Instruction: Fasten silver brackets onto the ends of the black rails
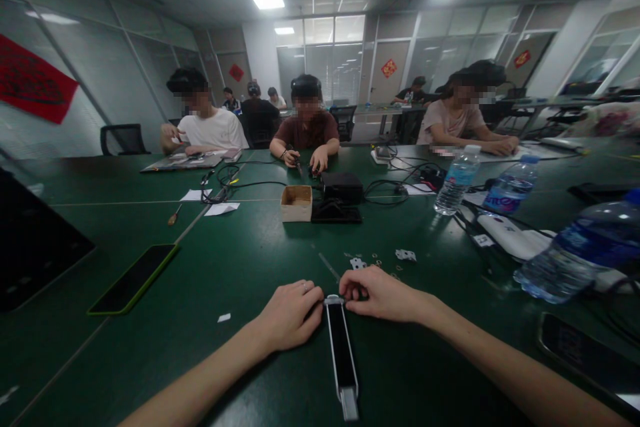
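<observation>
A long, narrow device with a black face and a pale frame lies on the green table, its far end between my hands. My left hand rests at the left of that end, fingers bent and together, touching its edge. On the other side, my right hand has its fingers curled at the top right corner. Whether either hand pinches a small part is too small to tell. Beyond my right hand lie a metal plate, another metal plate and several small rings. A thin clear strip lies just past my fingertips.
Ahead stand an open cardboard box and a black box. A green-edged phone lies left, another phone right. Water bottles and cables are at the right. Three people sit across the table.
</observation>
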### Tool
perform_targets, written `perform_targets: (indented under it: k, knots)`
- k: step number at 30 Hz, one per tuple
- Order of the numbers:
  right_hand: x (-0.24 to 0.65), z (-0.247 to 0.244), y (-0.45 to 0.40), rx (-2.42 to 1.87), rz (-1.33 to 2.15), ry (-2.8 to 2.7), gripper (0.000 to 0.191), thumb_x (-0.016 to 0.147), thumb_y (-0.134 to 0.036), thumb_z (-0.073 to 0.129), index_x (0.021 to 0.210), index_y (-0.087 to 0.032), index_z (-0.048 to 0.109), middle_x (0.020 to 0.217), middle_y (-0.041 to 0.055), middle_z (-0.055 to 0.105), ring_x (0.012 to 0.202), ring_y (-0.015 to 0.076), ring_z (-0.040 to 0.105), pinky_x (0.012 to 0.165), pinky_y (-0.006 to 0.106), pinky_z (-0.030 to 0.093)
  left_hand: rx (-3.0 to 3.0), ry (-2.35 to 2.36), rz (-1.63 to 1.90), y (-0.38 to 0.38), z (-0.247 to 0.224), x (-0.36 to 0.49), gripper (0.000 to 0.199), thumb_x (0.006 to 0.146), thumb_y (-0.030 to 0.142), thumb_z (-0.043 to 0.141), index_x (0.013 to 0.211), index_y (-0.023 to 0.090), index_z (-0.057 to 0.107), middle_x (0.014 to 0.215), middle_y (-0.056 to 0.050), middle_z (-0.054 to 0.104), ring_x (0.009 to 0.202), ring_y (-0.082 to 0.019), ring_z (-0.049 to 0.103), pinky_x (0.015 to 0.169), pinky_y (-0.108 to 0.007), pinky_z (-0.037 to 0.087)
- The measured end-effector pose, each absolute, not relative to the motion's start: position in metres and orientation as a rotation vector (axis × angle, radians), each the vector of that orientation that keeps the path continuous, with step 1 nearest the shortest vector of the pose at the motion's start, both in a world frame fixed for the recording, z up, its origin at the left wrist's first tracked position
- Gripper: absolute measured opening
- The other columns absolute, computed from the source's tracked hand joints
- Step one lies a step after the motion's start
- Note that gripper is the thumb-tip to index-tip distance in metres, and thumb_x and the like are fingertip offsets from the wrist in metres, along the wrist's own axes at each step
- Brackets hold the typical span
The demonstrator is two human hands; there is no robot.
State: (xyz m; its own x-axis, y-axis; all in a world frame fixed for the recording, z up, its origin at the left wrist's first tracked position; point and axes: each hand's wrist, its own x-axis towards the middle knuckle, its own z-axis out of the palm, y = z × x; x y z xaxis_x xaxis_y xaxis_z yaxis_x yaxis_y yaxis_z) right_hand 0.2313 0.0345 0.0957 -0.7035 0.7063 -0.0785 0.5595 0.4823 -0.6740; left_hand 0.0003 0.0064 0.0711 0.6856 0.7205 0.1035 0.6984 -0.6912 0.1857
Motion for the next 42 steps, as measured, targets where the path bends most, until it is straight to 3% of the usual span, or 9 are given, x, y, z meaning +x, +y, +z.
perform_targets:
  k: [4, 10, 42]
  knots:
    - [0.232, 0.102, 0.033, -1.141, 0.982, -2.559, 0.022, 0.080, -0.023, 0.066, 0.101, -0.016, 0.063, 0.094, 0.0024, 0.064, 0.079, 0.0142, 0.057, 0.068, 0.025, 0.047, 2.765, 1.173, 0.251, 0.006, 0.070, 0.000, 0.012, 0.094, 0.022, 0.040, 0.091, 0.020, 0.052, 0.086, -0.003, 0.058, 0.079, -0.019, 0.055, 0.070, -0.029, 0.045]
    - [0.230, 0.099, 0.033, -1.108, 0.844, -2.629, 0.013, 0.080, -0.023, 0.065, 0.091, -0.015, 0.065, 0.087, 0.0027, 0.064, 0.077, 0.0149, 0.056, 0.068, 0.026, 0.046, 2.783, 1.172, 0.258, 0.007, 0.069, 0.000, 0.013, 0.094, 0.023, 0.039, 0.091, 0.020, 0.051, 0.086, -0.003, 0.058, 0.079, -0.019, 0.056, 0.070, -0.030, 0.046]
    - [0.230, 0.100, 0.031, -1.113, 0.802, -2.648, 0.012, 0.083, -0.026, 0.059, 0.090, -0.017, 0.064, 0.088, 0.0025, 0.063, 0.077, 0.0152, 0.056, 0.069, 0.027, 0.045, 2.769, 1.180, 0.256, 0.007, 0.070, 0.000, 0.012, 0.093, 0.022, 0.040, 0.089, 0.021, 0.050, 0.086, -0.004, 0.058, 0.078, -0.019, 0.055, 0.069, -0.029, 0.045]
